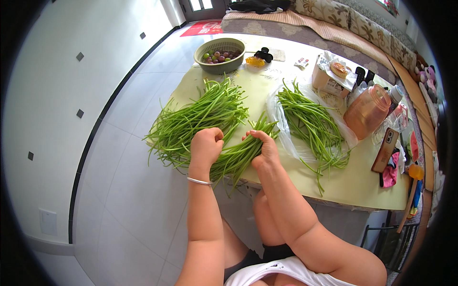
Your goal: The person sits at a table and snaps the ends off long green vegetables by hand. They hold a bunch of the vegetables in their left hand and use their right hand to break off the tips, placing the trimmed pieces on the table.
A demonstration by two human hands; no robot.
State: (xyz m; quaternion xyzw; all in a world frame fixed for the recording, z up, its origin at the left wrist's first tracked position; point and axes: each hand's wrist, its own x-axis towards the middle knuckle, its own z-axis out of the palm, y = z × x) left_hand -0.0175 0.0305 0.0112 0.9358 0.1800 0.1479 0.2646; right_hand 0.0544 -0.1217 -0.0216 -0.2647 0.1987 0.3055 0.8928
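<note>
A bunch of long thin green stems, which look like garlic scapes, is in my right hand. Its fingers wrap round the bunch near the tips, and the stems trail leftward over the table's near edge. My left hand, with a silver bangle at the wrist, is closed just left of that bunch. Whatever its fingers pinch is hidden. Beyond it a big loose pile of the same stems spreads over the table's left side. More stems lie on a clear plastic bag to the right.
The pale yellow table also bears a basket of grapes, a black hair claw, a tissue box with a round pastry on top, a pinkish plastic jug and a phone. A sofa stands behind.
</note>
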